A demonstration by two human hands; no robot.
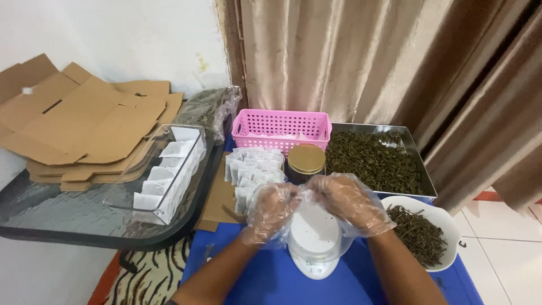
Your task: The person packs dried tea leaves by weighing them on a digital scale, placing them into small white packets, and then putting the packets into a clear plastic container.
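Both gloved hands, left hand (272, 210) and right hand (348, 202), fingers pinching a small sachet over the white scale (314, 240), dried leaves tray (372, 160) within reach.

Left hand (272, 210) and right hand (350, 202) each wear a loose, crinkled, transparent plastic glove ending at the wrist; forearms bare, unsleeved.
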